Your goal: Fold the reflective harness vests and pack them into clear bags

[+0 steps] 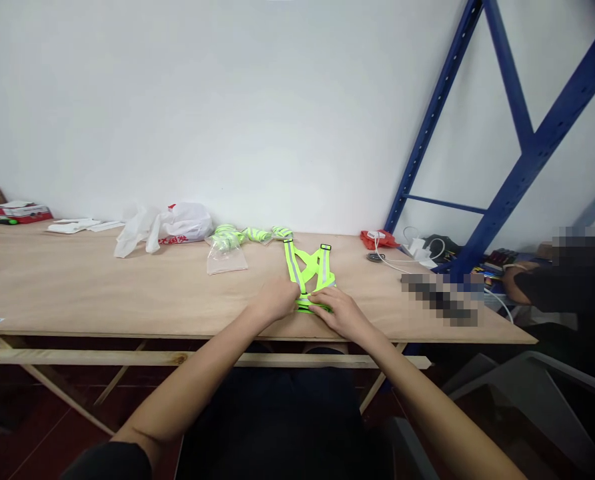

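Observation:
A neon yellow reflective vest [324,269] made of straps with grey stripes lies on the wooden table. Its shoulder straps, each with a black buckle, point toward the wall and cross in the middle. My left hand [277,298] is closed on the lower left part of the vest, its fingertips mostly hidden. On the lower right, my right hand [341,312] rests over the waist band with fingers stretched out and thumb apart. Between the two hands a short piece of the band shows.
Left of the vest are a clear plastic bag [227,261], several rolled reflective vests [256,234] and a white shopping bag [192,220]. A red pouch [377,239], a cable and a blurred dark object [440,300] lie right. A blue metal frame [507,173] and another person's arm [520,283] are beyond.

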Available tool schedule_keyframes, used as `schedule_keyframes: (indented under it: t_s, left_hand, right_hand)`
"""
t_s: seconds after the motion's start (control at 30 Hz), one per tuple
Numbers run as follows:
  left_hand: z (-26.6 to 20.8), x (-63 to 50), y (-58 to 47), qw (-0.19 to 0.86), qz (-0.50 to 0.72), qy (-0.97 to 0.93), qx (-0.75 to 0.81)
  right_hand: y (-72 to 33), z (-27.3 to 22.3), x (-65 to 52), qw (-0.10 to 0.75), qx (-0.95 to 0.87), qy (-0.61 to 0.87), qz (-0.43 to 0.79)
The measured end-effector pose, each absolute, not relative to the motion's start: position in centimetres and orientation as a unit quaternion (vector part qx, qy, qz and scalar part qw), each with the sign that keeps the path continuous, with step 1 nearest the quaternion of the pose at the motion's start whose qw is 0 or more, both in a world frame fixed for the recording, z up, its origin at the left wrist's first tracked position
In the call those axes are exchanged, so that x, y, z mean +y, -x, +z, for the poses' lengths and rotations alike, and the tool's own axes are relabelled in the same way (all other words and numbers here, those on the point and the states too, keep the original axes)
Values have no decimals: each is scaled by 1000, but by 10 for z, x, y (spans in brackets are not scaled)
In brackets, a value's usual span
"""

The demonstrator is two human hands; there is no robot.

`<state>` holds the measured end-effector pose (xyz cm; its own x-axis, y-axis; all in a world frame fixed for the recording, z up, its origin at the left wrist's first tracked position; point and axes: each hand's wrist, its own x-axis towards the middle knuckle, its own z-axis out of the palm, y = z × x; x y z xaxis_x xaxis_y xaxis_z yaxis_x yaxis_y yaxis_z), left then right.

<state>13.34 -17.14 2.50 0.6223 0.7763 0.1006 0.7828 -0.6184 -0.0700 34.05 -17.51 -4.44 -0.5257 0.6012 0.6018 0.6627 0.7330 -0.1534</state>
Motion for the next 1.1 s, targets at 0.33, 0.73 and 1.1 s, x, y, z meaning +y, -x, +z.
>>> schedule_keyframes:
  t_s: [0.33,0.73,1.1]
  left_hand:
    - [-8,-208,-109,49,-90,936,-337]
    - [-30,-243,-109,84,-102,910,-392]
    - [4,-211,-106,9,-138,911,-389]
  right_hand:
    - [-333,-41,-222,357,-877,322,-19]
    - [-327,-51,-252,346,-887,299,-65]
    - [-332,-41,-228,420,-840,343,25]
